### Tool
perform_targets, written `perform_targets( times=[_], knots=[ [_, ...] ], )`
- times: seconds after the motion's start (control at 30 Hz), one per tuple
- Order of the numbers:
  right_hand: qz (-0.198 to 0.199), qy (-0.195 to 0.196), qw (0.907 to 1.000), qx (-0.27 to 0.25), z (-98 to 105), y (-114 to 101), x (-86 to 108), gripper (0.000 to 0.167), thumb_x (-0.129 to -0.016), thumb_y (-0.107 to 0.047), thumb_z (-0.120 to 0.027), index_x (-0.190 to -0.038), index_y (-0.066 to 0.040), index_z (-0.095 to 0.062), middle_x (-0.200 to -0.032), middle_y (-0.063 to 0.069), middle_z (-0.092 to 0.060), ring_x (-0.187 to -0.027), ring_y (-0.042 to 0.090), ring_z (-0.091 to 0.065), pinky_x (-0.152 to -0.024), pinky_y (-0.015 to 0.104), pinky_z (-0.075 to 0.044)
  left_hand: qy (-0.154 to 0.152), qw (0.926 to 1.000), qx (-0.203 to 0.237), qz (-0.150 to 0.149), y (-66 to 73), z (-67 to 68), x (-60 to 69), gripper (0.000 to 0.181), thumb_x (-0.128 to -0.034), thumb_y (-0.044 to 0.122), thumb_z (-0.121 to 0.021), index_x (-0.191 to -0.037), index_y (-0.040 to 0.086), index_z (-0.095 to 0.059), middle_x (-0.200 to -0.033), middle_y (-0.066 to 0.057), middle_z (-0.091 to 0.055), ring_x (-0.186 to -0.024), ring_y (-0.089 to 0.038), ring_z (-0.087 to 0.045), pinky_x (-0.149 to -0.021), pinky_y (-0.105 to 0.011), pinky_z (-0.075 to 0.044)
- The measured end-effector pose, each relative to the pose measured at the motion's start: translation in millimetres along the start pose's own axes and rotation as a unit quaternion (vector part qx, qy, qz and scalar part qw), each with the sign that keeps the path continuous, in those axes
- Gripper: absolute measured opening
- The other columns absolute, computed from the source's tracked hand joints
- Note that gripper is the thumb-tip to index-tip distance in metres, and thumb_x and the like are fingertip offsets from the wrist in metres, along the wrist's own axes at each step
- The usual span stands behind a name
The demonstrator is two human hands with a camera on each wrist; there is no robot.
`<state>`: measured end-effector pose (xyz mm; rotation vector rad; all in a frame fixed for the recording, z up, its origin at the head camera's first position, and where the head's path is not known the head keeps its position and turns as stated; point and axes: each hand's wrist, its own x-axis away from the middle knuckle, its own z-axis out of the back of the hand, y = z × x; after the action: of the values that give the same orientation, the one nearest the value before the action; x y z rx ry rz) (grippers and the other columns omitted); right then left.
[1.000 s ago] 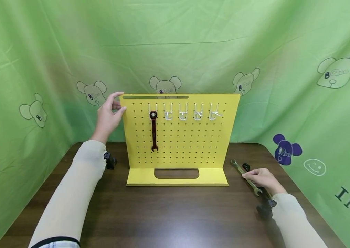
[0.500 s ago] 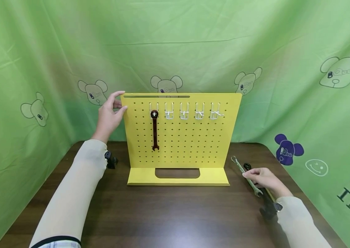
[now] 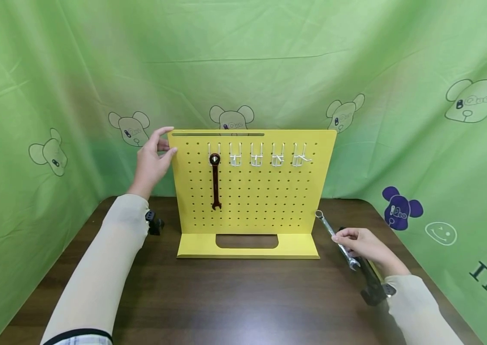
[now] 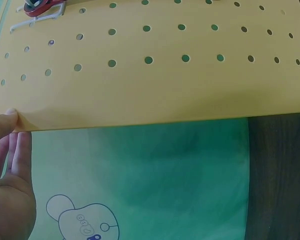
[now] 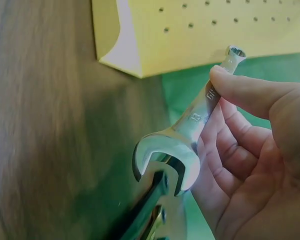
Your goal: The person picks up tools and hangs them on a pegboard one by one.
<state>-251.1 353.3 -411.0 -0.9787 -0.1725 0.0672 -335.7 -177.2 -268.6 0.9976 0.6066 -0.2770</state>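
Observation:
A yellow pegboard stands upright on the table. My left hand holds its upper left edge, thumb in front and fingers behind, as the left wrist view also shows. My right hand pinches a silver combination wrench by its shaft, to the right of the board. In the right wrist view the wrench's open end is near the camera and its ring end points away, toward the board. A dark reddish ratchet wrench hangs by its ring end from the leftmost hook.
Several white wire hooks line the board's upper part, to the right of the hanging wrench. More wrenches lie on the dark wooden table beneath my right hand, partly hidden by it. Green printed cloth surrounds the table.
My right hand has lifted the silver wrench slightly off the table and shifted it a little left, toward the board. My left hand keeps its hold on the pegboard's edge.

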Motion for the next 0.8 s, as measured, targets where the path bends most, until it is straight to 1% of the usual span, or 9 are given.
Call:
perform_targets(
  times=[0.1, 0.27, 0.4, 0.57, 0.63, 0.73, 0.8],
  knots=[
    [0.011, 0.0, 0.9999, 0.007, -4, -9, -1.6, 0.038, -0.098, -0.025, -0.068, -0.113, 0.01, -0.064, -0.072, -0.001, -0.053, -0.063, 0.01, -0.051, -0.055, 0.027, -0.052, 0.0, 1.0, 0.002, 0.001, 0.0, -0.1, 0.2, 0.055, -0.0956, 0.001, -0.066, -0.145, 0.018, -0.05, -0.11, -0.019, -0.061, -0.106, -0.029, -0.061, -0.094, -0.038, -0.057],
    [0.029, -0.005, 0.9996, 0.001, -13, -26, -5.2, 0.035, -0.098, -0.025, -0.068, -0.111, 0.007, -0.065, -0.074, 0.002, -0.055, -0.059, 0.012, -0.052, -0.052, 0.029, -0.052, 0.0, 1.0, -0.002, -0.002, -1.1, -1.1, -0.2, 0.055, -0.0954, 0.001, -0.066, -0.145, 0.018, -0.05, -0.11, -0.019, -0.061, -0.105, -0.029, -0.061, -0.094, -0.038, -0.058],
    [0.054, -0.009, 0.9985, -0.006, -23, -40, -11.1, 0.033, -0.098, -0.024, -0.068, -0.109, 0.008, -0.065, -0.075, 0.004, -0.055, -0.06, 0.011, -0.052, -0.051, 0.027, -0.051, -0.001, 1.0, 0.0, -0.003, -2.2, -1.6, -0.6, 0.055, -0.0951, 0.001, -0.067, -0.145, 0.018, -0.05, -0.109, -0.017, -0.061, -0.105, -0.027, -0.061, -0.093, -0.036, -0.058],
    [0.082, -0.008, 0.9966, 0.003, -39, -60, -20.7, 0.036, -0.097, -0.023, -0.068, -0.109, 0.01, -0.064, -0.073, 0.004, -0.053, -0.058, 0.01, -0.048, -0.047, 0.021, -0.044, 0.004, 1.0, -0.004, -0.006, -3.9, -1.7, -0.6, 0.055, -0.0949, 0.001, -0.067, -0.144, 0.018, -0.051, -0.108, -0.016, -0.062, -0.104, -0.026, -0.062, -0.092, -0.035, -0.059],
    [0.09, -0.006, 0.9959, 0.008, -46, -69, -23.9, 0.036, -0.097, -0.024, -0.068, -0.108, 0.009, -0.064, -0.072, 0.004, -0.053, -0.057, 0.011, -0.047, -0.045, 0.021, -0.041, 0.005, 0.9999, -0.006, -0.007, -3.8, -1.8, -0.8, 0.055, -0.0949, 0.001, -0.067, -0.144, 0.018, -0.051, -0.108, -0.016, -0.062, -0.104, -0.026, -0.062, -0.092, -0.035, -0.058],
    [0.106, -0.006, 0.9944, 0.005, -57, -82, -29.0, 0.035, -0.098, -0.025, -0.068, -0.108, 0.008, -0.065, -0.074, 0.004, -0.055, -0.06, 0.013, -0.049, -0.049, 0.023, -0.048, 0.005, 1.0, -0.004, -0.005, -2.5, -1.7, -1.0, 0.055, -0.0948, 0.001, -0.067, -0.144, 0.018, -0.051, -0.108, -0.017, -0.062, -0.104, -0.027, -0.062, -0.092, -0.037, -0.058],
    [0.119, -0.006, 0.9929, -0.002, -64, -90, -32.1, 0.032, -0.097, -0.024, -0.069, -0.107, 0.007, -0.065, -0.077, 0.004, -0.058, -0.064, 0.014, -0.052, -0.055, 0.026, -0.054, 0.005, 1.0, -0.004, -0.005, -1.6, -1.8, -1.1, 0.055, -0.0949, 0.001, -0.067, -0.144, 0.018, -0.051, -0.109, -0.017, -0.062, -0.104, -0.028, -0.062, -0.093, -0.037, -0.058]
  ],
)
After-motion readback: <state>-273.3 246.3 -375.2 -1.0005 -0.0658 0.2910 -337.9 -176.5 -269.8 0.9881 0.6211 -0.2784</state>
